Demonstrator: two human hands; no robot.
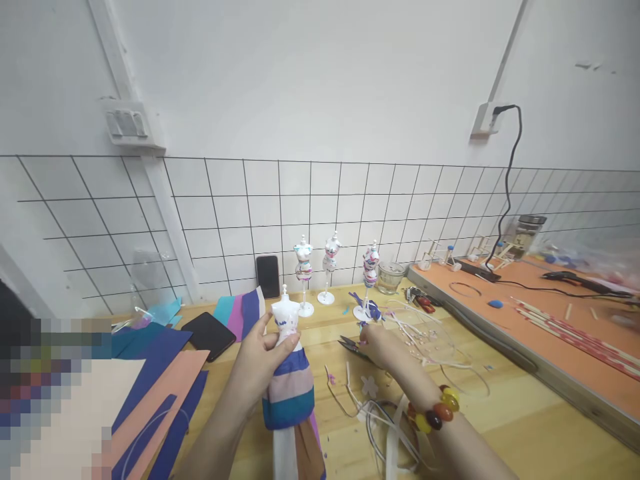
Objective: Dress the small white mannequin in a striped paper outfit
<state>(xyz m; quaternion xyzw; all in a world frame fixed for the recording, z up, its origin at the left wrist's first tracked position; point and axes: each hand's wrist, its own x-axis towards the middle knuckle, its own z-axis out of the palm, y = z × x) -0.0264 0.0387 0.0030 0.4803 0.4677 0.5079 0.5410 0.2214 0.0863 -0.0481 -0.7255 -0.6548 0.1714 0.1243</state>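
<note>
My left hand (263,353) is wrapped round a small white dress form (287,313), its thumb across the front of the waist. Below my thumb hangs a striped fabric skirt (289,393) in blue, mauve and teal, with more strips trailing under it. My right hand (379,345) reaches over the table with curled fingers, close to blue fabric scraps (371,311). Dark-bladed pliers or scissors (353,345) lie against that hand, partly covered by it. What its fingertips hold is hidden.
Three small dress forms on stands (303,270) are at the back, near a phone (268,277) and a glass jar (391,277). Fabric strips (170,393) and a black tablet-like slab (207,335) lie left. Tangled cords (395,427) spread right. An orange-topped table (530,327) adjoins.
</note>
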